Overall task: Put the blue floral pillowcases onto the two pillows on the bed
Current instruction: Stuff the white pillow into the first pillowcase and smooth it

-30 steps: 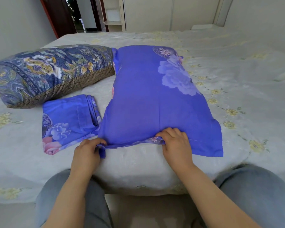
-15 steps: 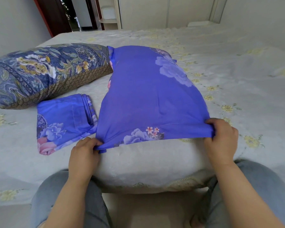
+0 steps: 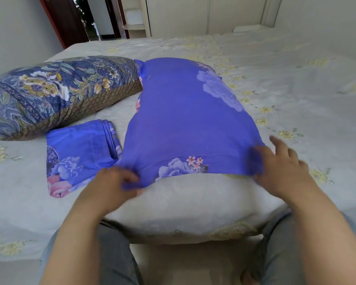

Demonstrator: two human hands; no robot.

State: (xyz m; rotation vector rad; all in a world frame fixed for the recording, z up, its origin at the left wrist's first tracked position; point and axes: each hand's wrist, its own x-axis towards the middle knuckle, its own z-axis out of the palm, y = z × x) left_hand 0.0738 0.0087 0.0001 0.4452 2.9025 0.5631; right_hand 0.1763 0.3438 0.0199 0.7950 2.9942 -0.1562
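Pillowcase (image 3: 185, 124) in blue floral print is lying at the frame's centre, covering most of a white pillow (image 3: 193, 204) whose near end is sticking out of its open hem. At lower centre, the left hand (image 3: 111, 186) is pinching the hem's left corner. The right hand (image 3: 284, 167) is resting at the right corner, fingers spread, though blur is hiding any grip. At the left, a folded second pillowcase (image 3: 78, 153) is lying just below a dark patterned pillow (image 3: 56, 93) on the bed (image 3: 296, 83).
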